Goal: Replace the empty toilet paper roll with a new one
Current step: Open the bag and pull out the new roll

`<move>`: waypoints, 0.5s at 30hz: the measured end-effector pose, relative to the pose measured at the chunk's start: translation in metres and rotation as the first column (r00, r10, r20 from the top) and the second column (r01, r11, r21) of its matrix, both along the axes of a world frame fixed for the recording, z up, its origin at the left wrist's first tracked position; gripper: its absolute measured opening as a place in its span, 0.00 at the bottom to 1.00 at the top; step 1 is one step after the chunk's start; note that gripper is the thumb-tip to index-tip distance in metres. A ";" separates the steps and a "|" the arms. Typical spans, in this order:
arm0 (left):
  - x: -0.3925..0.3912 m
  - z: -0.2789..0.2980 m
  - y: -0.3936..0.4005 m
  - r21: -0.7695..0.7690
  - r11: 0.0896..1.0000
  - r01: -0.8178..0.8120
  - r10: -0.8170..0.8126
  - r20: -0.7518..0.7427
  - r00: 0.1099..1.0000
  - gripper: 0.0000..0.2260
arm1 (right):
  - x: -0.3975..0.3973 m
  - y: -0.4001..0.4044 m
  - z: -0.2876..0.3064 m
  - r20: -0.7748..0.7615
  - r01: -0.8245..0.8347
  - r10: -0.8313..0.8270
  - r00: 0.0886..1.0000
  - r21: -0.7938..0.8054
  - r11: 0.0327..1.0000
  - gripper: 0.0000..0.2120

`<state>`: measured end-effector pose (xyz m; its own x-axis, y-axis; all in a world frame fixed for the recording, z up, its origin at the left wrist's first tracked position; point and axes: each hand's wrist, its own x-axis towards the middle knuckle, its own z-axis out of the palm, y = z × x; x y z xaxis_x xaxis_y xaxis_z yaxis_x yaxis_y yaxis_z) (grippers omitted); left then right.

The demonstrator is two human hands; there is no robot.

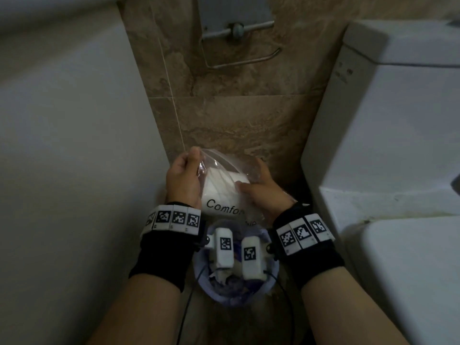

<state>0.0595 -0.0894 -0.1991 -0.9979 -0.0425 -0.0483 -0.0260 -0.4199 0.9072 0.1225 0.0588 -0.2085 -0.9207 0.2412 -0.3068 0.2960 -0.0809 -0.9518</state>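
I grip the wrap (230, 168) with both hands, left (183, 178) pinching, right (263, 192) steadying the roll (221, 192), over the bin (234, 292) to catch the plastic.

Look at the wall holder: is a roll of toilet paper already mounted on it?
No; the wall holder hangs bare, while the new roll sits in its plastic wrapper, gripped by the left hand and right hand.

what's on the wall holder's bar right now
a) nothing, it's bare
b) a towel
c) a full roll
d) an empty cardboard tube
a: the wall holder has a bare metal bar, while the new roll is in its clear wrapper, held by the left hand and right hand above the bin.
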 end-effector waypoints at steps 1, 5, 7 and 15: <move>-0.001 0.000 -0.001 0.012 1.000 0.001 -0.001 -0.007 1.000 0.14 | 0.000 -0.001 0.000 -0.026 0.026 -0.028 0.999 -0.052 0.998 0.45; -0.001 -0.004 0.001 0.004 1.000 0.015 -0.015 -0.035 0.999 0.13 | 0.002 -0.001 0.000 -0.061 0.055 -0.068 0.996 -0.200 0.978 0.44; -0.002 -0.005 0.002 -0.013 1.000 0.003 -0.003 -0.021 1.000 0.13 | 0.002 -0.002 0.002 -0.069 0.056 -0.071 0.995 -0.194 0.979 0.42; -0.013 -0.016 -0.013 -0.363 0.901 -0.237 0.195 -0.150 0.969 0.06 | 0.002 0.007 0.014 -0.245 0.167 -0.245 0.938 -0.301 0.939 0.32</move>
<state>0.0462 -0.1022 -0.2149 -0.9604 -0.2512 0.1202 0.1325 -0.0325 0.9907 0.1241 0.0656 -0.1947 -0.9165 0.3783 -0.1303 -0.0246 -0.3783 -0.9254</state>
